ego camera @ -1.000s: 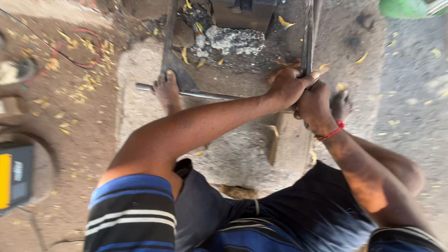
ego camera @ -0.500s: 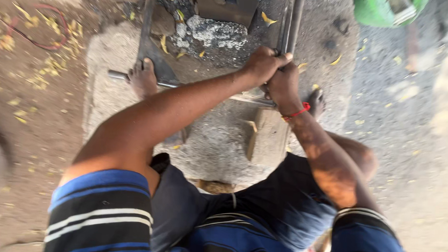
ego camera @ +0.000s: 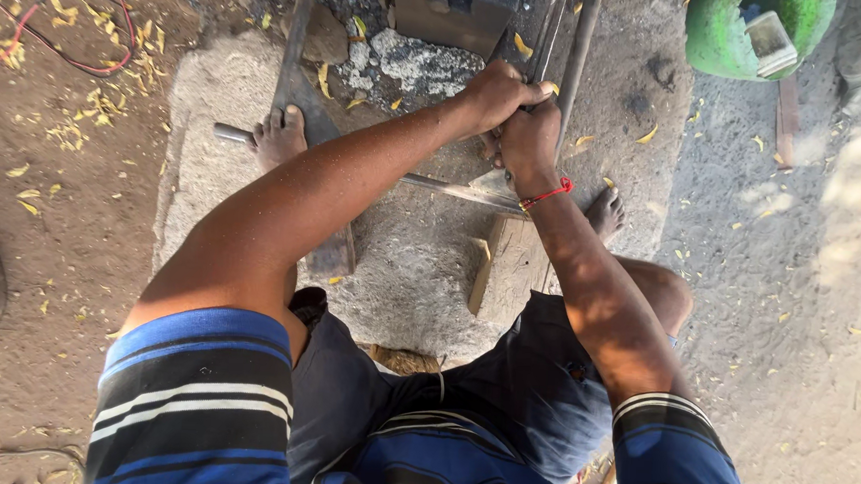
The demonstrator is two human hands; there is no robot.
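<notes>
Together, left hand (ego camera: 498,94) and right hand (ego camera: 531,139) clench upright metal rods (ego camera: 563,48), near a green tub (ego camera: 757,34).

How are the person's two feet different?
The left foot rests on a metal rod beside a flat bar, in plain view. The right foot sits lower, past the rod's other end, partly hidden behind the right forearm. Both are bare, on the concrete slab.

You have two hands, left hand (ego camera: 493,93) and right hand (ego camera: 530,136), two bare feet (ego camera: 280,137), one green tub (ego camera: 719,37), one red wire (ego camera: 69,62), two wood blocks (ego camera: 511,264).
</notes>
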